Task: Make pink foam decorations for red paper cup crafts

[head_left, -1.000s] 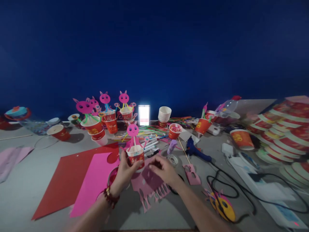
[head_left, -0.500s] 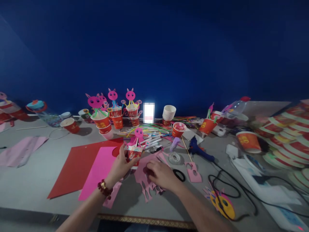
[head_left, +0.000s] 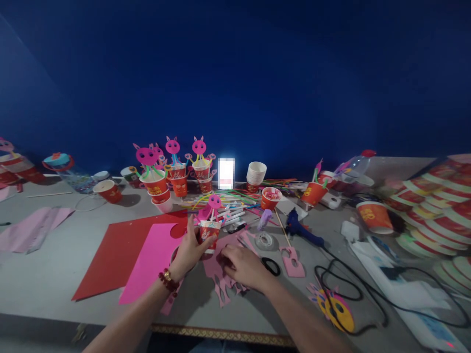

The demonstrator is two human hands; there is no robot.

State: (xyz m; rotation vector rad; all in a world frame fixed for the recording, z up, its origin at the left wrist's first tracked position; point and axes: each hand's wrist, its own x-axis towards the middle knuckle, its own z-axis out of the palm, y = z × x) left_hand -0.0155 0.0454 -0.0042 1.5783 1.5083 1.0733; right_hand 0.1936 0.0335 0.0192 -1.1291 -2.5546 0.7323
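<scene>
My left hand (head_left: 189, 249) grips a small red-and-white paper cup (head_left: 207, 229) with its thumb across the front. Out of the cup rises a pink round-headed figure (head_left: 214, 201) with eyes, on pale stems. To the right, my right hand (head_left: 243, 264) is curled over a cut-out pink foam sheet (head_left: 220, 289), its fingers drawn together. Whatever may be between those fingertips is hidden. Close behind the cup lie several white markers (head_left: 235, 216). A roll of clear tape (head_left: 264, 240) and a black ring (head_left: 271, 266) are beside my right hand.
Red sheet (head_left: 106, 260) and bright pink sheet (head_left: 147, 264) lie on the left. Finished-looking figure cups (head_left: 153, 184) stand behind them. On the right are a blue glue gun (head_left: 300, 228), its looping black cord (head_left: 358, 294), a white power strip (head_left: 401, 289) and stacked cups (head_left: 441, 196).
My left hand and the cup with its pink figure have shifted slightly to the right, toward my right hand. My right hand stays nearly in place over the pink foam sheet.
</scene>
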